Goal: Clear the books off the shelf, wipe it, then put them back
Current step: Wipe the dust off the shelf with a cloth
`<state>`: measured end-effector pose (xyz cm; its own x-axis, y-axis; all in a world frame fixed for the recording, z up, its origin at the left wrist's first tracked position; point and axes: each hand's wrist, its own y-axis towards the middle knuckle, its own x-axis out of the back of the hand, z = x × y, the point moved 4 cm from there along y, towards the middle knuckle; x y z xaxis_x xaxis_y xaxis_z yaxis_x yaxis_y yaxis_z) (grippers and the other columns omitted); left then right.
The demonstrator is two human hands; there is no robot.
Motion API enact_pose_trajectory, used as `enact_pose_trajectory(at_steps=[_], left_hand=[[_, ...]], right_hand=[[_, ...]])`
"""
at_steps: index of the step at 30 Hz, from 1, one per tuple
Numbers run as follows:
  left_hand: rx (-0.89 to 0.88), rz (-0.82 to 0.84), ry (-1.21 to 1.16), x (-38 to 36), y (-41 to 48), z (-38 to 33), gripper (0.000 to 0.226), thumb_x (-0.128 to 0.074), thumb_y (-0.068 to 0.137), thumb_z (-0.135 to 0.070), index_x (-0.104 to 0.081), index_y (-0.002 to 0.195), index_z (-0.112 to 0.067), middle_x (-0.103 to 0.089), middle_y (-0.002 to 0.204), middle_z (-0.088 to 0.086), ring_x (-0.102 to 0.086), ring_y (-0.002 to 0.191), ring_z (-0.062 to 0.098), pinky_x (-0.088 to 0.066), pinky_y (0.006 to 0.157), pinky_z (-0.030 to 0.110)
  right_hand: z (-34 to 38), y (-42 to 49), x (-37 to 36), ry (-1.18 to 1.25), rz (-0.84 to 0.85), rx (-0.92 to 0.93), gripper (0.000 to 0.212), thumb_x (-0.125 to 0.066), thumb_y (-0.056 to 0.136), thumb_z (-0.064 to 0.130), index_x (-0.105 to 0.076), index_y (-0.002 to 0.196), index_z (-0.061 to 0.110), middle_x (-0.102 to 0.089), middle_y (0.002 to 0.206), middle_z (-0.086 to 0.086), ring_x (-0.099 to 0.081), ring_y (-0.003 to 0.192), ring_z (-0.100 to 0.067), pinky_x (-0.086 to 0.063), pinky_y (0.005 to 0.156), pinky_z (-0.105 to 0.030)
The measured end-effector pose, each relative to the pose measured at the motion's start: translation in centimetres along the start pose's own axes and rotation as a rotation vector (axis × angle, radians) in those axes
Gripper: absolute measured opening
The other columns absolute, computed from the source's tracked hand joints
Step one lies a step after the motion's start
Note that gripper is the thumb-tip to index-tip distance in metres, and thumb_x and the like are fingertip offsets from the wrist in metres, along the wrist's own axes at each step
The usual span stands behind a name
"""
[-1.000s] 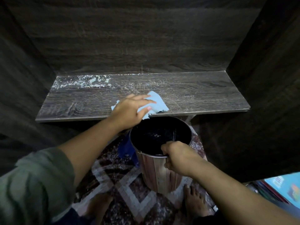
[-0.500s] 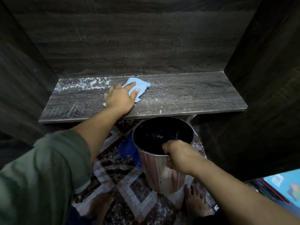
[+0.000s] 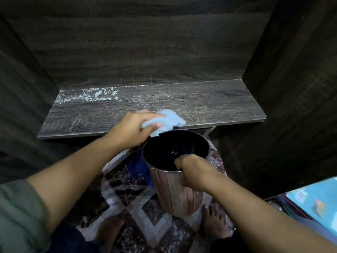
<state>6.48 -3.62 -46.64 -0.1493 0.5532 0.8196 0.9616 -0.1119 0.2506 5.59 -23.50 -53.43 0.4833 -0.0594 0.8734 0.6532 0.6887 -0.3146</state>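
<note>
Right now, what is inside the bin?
The bin has a dark interior with a few pale specks; the right hand grips its rim and hides that near part.

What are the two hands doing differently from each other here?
The left hand grips a crumpled light blue cloth at the front edge of the shelf; the right hand grips the near rim of a bin held below that edge. The left hand sits higher and farther out, the right lower and closer. Both have fingers curled round something.
</note>
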Motion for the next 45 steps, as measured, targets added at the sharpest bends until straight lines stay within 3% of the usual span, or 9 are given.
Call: enact_pose_trajectory(at_steps=[4, 9, 12, 16, 21, 27, 35, 40, 45], left_hand=[[0.146, -0.255, 0.046, 1.6, 0.2, 0.3, 0.036, -0.055, 0.095, -0.043, -0.062, 0.128, -0.031, -0.054, 0.129, -0.004, -0.054, 0.113, 0.011, -0.039, 0.095, 0.023], [0.143, 0.145, 0.147, -1.0, 0.3, -0.1, 0.037, -0.055, 0.094, -0.046, -0.061, 0.129, -0.034, -0.054, 0.120, -0.005, -0.053, 0.113, 0.017, -0.041, 0.096, 0.031], [0.157, -0.086, 0.106, 0.1, 0.3, -0.9, 0.038, -0.055, 0.094, -0.045, -0.061, 0.129, -0.032, -0.052, 0.121, -0.008, -0.053, 0.111, 0.013, -0.043, 0.096, 0.032], [0.123, 0.123, 0.188, -1.3, 0.8, -0.8, 0.035, -0.055, 0.095, -0.041, -0.062, 0.128, -0.033, -0.054, 0.124, -0.003, -0.053, 0.115, 0.019, -0.041, 0.098, 0.032], [0.235, -0.120, 0.130, -0.7, 4.2, 1.1, 0.037, -0.049, 0.099, -0.035, -0.056, 0.135, -0.029, -0.053, 0.130, 0.001, -0.051, 0.117, 0.026, -0.040, 0.100, 0.035], [0.290, 0.168, 0.373, -3.9, 6.1, 3.2, 0.053, -0.039, 0.094, -0.059, -0.034, 0.145, -0.045, -0.032, 0.155, -0.008, -0.029, 0.139, 0.033, -0.022, 0.114, 0.050], [-0.167, 0.190, 0.100, -3.3, 1.3, -1.8, 0.038, -0.054, 0.092, -0.041, -0.065, 0.125, -0.026, -0.063, 0.125, -0.004, -0.054, 0.117, 0.011, -0.036, 0.102, 0.024], [0.145, -0.116, 0.171, -1.5, -1.7, 0.8, 0.048, -0.046, 0.091, -0.052, -0.060, 0.129, -0.028, -0.058, 0.126, -0.004, -0.054, 0.116, 0.021, -0.043, 0.100, 0.036], [0.139, 0.045, 0.246, -1.3, -2.6, 1.8, 0.048, -0.041, 0.088, -0.059, -0.059, 0.128, -0.038, -0.057, 0.129, -0.010, -0.052, 0.118, 0.020, -0.041, 0.102, 0.041]], right_hand=[[0.4, 0.0, 0.3, -0.028, -0.009, 0.015, 0.026, -0.061, 0.071, 0.009, -0.040, 0.069, 0.025, -0.062, 0.096, -0.007, -0.064, 0.092, -0.032, -0.055, 0.074, -0.036], [0.8, -0.2, 0.9, -0.067, -0.060, 0.064, 0.023, -0.059, 0.073, 0.008, -0.044, 0.075, 0.026, -0.063, 0.098, -0.009, -0.063, 0.095, -0.033, -0.052, 0.074, -0.034], [0.9, -0.2, 1.1, -0.065, -0.062, 0.060, 0.023, -0.058, 0.072, 0.006, -0.043, 0.072, 0.023, -0.063, 0.097, -0.010, -0.062, 0.094, -0.033, -0.048, 0.072, -0.032], [0.8, -0.4, 1.2, -0.072, -0.051, 0.048, 0.023, -0.059, 0.072, 0.006, -0.043, 0.073, 0.023, -0.063, 0.099, -0.011, -0.062, 0.095, -0.032, -0.046, 0.070, -0.029], [-0.1, -0.7, 1.3, -0.061, -0.052, 0.027, 0.025, -0.058, 0.074, 0.005, -0.041, 0.072, 0.022, -0.062, 0.098, -0.010, -0.062, 0.093, -0.032, -0.041, 0.066, -0.028], [-1.0, -0.5, 1.1, -0.027, -0.053, 0.002, 0.024, -0.057, 0.072, 0.004, -0.041, 0.068, 0.021, -0.063, 0.093, -0.010, -0.063, 0.089, -0.033, -0.045, 0.065, -0.028], [-0.6, -1.0, 1.4, -0.021, -0.036, 0.018, 0.021, -0.060, 0.072, 0.007, -0.046, 0.073, 0.023, -0.065, 0.094, -0.010, -0.063, 0.089, -0.032, -0.043, 0.066, -0.026], [0.5, -0.7, 1.6, -0.057, -0.053, 0.062, 0.021, -0.060, 0.069, 0.007, -0.046, 0.073, 0.022, -0.065, 0.093, -0.011, -0.063, 0.090, -0.033, -0.052, 0.071, -0.032], [2.2, -0.1, 2.1, -0.090, -0.047, 0.064, 0.023, -0.059, 0.072, 0.004, -0.046, 0.074, 0.023, -0.065, 0.097, -0.013, -0.062, 0.094, -0.033, -0.039, 0.066, -0.026]])
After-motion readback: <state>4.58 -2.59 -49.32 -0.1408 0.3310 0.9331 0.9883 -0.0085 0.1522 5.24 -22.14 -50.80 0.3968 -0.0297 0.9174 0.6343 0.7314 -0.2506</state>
